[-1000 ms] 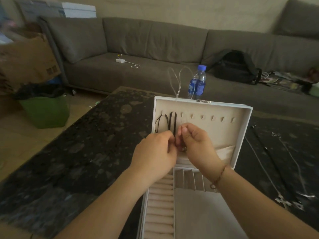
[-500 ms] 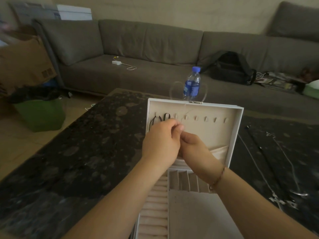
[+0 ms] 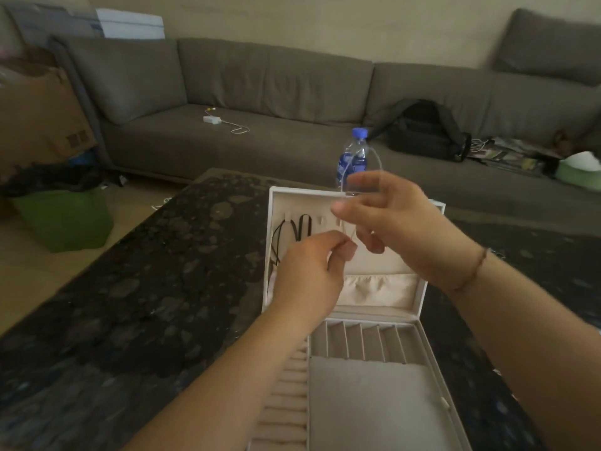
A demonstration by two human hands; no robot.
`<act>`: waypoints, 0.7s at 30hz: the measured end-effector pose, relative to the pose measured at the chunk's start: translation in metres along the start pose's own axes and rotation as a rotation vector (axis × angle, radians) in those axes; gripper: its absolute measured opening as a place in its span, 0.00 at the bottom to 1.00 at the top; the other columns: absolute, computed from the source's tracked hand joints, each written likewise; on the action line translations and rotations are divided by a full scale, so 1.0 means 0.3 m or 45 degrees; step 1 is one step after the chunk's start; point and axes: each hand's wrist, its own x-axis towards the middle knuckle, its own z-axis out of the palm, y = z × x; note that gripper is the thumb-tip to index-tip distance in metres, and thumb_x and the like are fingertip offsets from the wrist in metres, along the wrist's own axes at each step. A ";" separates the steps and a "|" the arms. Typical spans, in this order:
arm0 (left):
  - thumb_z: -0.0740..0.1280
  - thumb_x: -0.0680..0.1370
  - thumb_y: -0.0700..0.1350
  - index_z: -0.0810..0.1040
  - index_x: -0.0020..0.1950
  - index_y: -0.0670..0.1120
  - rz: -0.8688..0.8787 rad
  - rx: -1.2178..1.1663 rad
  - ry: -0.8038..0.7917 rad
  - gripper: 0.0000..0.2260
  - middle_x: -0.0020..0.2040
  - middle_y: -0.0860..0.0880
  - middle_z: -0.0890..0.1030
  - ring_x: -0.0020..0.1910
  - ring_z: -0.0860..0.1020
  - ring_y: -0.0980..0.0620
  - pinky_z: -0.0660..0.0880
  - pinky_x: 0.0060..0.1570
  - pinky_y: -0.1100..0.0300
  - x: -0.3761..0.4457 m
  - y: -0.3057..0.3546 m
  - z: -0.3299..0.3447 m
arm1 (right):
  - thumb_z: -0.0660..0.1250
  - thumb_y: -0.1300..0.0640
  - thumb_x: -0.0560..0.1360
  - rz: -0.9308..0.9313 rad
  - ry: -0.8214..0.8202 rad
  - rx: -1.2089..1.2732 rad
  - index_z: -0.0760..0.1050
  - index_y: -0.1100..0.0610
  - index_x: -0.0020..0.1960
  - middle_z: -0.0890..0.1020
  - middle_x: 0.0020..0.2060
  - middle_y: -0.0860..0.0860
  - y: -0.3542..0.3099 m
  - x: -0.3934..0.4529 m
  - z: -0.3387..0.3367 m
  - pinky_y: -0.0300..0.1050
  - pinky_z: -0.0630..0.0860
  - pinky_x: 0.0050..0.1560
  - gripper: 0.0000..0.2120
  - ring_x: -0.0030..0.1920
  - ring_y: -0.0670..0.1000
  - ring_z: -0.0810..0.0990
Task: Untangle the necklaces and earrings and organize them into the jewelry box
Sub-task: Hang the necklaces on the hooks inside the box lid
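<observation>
A white jewelry box [image 3: 432, 323] stands open on the dark table, its lid upright with a row of hooks. Two black cord necklaces [image 3: 300, 227] hang from the left hooks. In front of the lid my left hand [image 3: 309, 271] pinches the lower end of a thin pale necklace [image 3: 348, 164]. My right hand [image 3: 390, 219] is raised above it, blurred, with the necklace's loop running over its fingers and arching up before the bottle. The strand between my hands is faint.
A water bottle [image 3: 353, 157] with a blue cap stands just behind the box lid. The dark speckled table [image 3: 146, 304] stretches left. Behind it run a grey sofa [image 3: 260, 102] with a black bag [image 3: 426, 131], and a green bin [image 3: 65, 219] on the floor at left.
My hands were pressed together in front of the hooks. Now they are apart: the right hand has risen up and to the right, drawing the thin necklace out, while the left stays low.
</observation>
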 end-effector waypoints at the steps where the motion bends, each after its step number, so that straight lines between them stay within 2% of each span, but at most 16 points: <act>1: 0.64 0.82 0.45 0.76 0.41 0.55 0.025 -0.003 -0.018 0.10 0.31 0.61 0.75 0.30 0.73 0.64 0.63 0.32 0.69 -0.001 0.003 0.001 | 0.73 0.55 0.72 -0.024 -0.022 -0.048 0.73 0.55 0.61 0.85 0.36 0.51 -0.016 0.005 -0.007 0.42 0.71 0.29 0.19 0.27 0.48 0.73; 4: 0.62 0.83 0.43 0.76 0.42 0.53 0.099 -0.113 -0.039 0.11 0.35 0.57 0.77 0.29 0.72 0.62 0.64 0.32 0.67 0.014 0.011 -0.009 | 0.70 0.59 0.76 -0.147 -0.072 -0.065 0.77 0.61 0.49 0.78 0.29 0.54 -0.057 0.011 -0.030 0.39 0.71 0.28 0.06 0.25 0.49 0.72; 7: 0.62 0.83 0.41 0.77 0.46 0.50 0.178 -0.157 -0.023 0.08 0.36 0.57 0.76 0.33 0.74 0.60 0.69 0.36 0.66 0.040 0.014 -0.038 | 0.68 0.57 0.74 -0.182 -0.056 0.142 0.75 0.61 0.45 0.74 0.27 0.53 -0.101 0.011 -0.080 0.40 0.71 0.28 0.06 0.26 0.49 0.71; 9: 0.62 0.83 0.41 0.79 0.47 0.46 0.203 -0.153 0.001 0.08 0.37 0.59 0.77 0.36 0.76 0.60 0.69 0.36 0.71 0.052 0.020 -0.066 | 0.68 0.56 0.70 -0.172 -0.032 0.314 0.75 0.60 0.44 0.74 0.28 0.52 -0.113 0.002 -0.130 0.39 0.72 0.30 0.07 0.27 0.49 0.72; 12: 0.64 0.82 0.44 0.81 0.47 0.47 0.222 -0.142 0.002 0.08 0.38 0.58 0.79 0.36 0.77 0.56 0.74 0.33 0.65 0.063 0.039 -0.114 | 0.70 0.54 0.67 -0.138 0.044 0.169 0.79 0.57 0.45 0.77 0.31 0.53 -0.079 -0.039 -0.207 0.41 0.75 0.34 0.09 0.31 0.50 0.75; 13: 0.64 0.82 0.45 0.81 0.47 0.48 0.262 -0.096 -0.001 0.08 0.36 0.58 0.79 0.34 0.76 0.56 0.74 0.34 0.62 0.066 0.046 -0.133 | 0.72 0.52 0.65 -0.122 0.093 0.044 0.80 0.55 0.44 0.80 0.33 0.54 -0.057 -0.059 -0.233 0.43 0.75 0.36 0.10 0.33 0.51 0.76; 15: 0.63 0.82 0.47 0.82 0.47 0.49 0.317 0.028 -0.039 0.09 0.37 0.57 0.80 0.38 0.77 0.56 0.77 0.40 0.56 0.070 0.063 -0.167 | 0.74 0.50 0.66 -0.132 0.333 -0.211 0.82 0.50 0.45 0.84 0.38 0.51 -0.019 -0.108 -0.268 0.44 0.76 0.40 0.09 0.38 0.50 0.80; 17: 0.63 0.82 0.48 0.81 0.47 0.50 0.323 0.102 -0.113 0.09 0.41 0.54 0.82 0.44 0.79 0.53 0.77 0.46 0.50 0.071 0.095 -0.190 | 0.73 0.49 0.72 -0.322 0.654 -0.309 0.82 0.47 0.48 0.85 0.40 0.46 -0.010 -0.149 -0.245 0.35 0.75 0.42 0.06 0.41 0.42 0.81; 18: 0.63 0.82 0.48 0.81 0.46 0.51 0.312 0.094 -0.162 0.09 0.41 0.53 0.82 0.43 0.79 0.53 0.77 0.46 0.51 0.070 0.110 -0.197 | 0.70 0.49 0.74 -0.429 0.691 -0.303 0.81 0.46 0.51 0.84 0.42 0.43 -0.016 -0.159 -0.205 0.31 0.75 0.43 0.07 0.43 0.39 0.81; 19: 0.63 0.82 0.47 0.81 0.45 0.52 0.300 0.067 -0.210 0.09 0.39 0.55 0.81 0.41 0.79 0.53 0.77 0.45 0.53 0.068 0.121 -0.199 | 0.67 0.48 0.76 -0.474 0.620 -0.290 0.79 0.46 0.56 0.84 0.46 0.42 -0.021 -0.158 -0.154 0.30 0.74 0.45 0.10 0.45 0.38 0.80; 21: 0.63 0.82 0.46 0.80 0.44 0.52 0.277 -0.008 -0.260 0.10 0.35 0.58 0.79 0.36 0.78 0.55 0.77 0.41 0.57 0.062 0.133 -0.201 | 0.62 0.47 0.80 -0.380 0.322 -0.430 0.75 0.46 0.63 0.82 0.52 0.41 -0.017 -0.134 -0.045 0.32 0.74 0.50 0.13 0.51 0.39 0.79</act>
